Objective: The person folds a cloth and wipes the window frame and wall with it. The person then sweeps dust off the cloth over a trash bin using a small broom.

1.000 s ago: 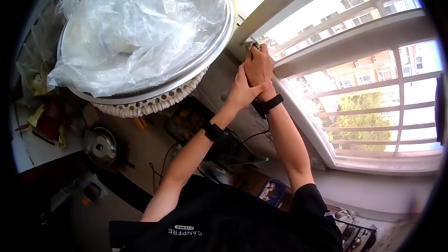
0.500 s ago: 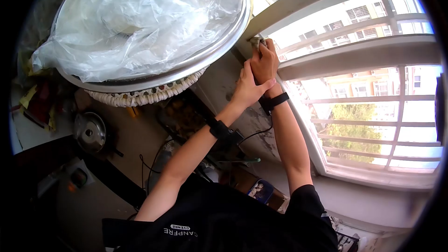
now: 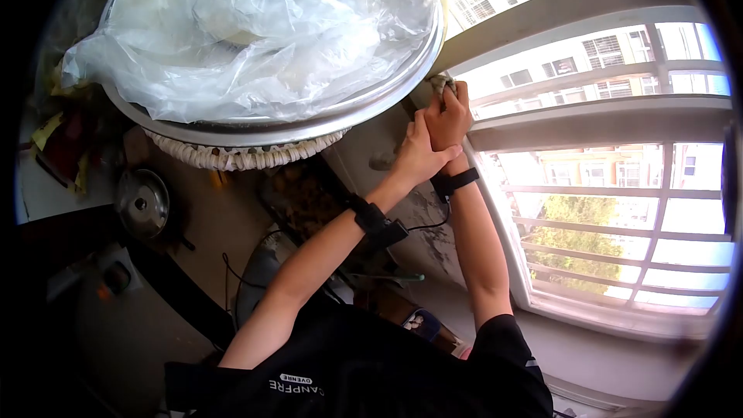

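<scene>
My right hand (image 3: 451, 122) grips a bunched rag (image 3: 442, 83) at the window frame (image 3: 565, 20).
My left hand (image 3: 420, 155) wraps around the right near its wrist; the rag sits near a metal tray (image 3: 263, 136) heaped with clear plastic (image 3: 255, 46).

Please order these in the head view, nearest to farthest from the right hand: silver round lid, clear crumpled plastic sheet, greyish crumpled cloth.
1. Greyish crumpled cloth: in the right hand.
2. Clear crumpled plastic sheet: upper left.
3. Silver round lid: far left, lower.
</scene>
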